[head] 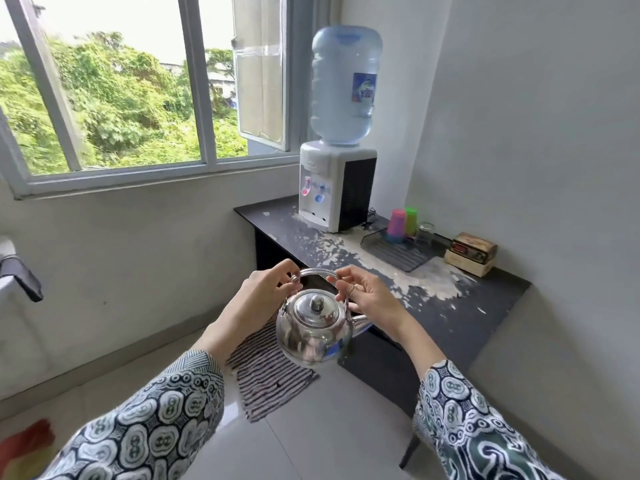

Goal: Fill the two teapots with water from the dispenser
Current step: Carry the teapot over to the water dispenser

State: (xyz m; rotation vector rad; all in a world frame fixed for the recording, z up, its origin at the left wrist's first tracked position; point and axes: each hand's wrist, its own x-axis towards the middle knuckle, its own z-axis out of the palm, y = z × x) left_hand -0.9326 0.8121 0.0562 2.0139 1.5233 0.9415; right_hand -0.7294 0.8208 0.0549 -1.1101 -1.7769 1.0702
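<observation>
A shiny steel teapot (313, 329) with its lid on hangs in the air in front of me, spout pointing right. My left hand (258, 292) pinches the left end of its arched handle, and my right hand (367, 294) pinches the right end. The white water dispenser (334, 187) with a large blue bottle (343, 86) stands at the far left end of the dark table (485, 306), well beyond the teapot. It has a red tap and a blue tap on its front. Only one teapot is in view.
A black tray (398, 252) with pink and green cups (401, 221) and a glass sits right of the dispenser, then a small box (471, 252). A striped mat (270, 375) lies on the tiled floor below the teapot. Windows fill the left wall.
</observation>
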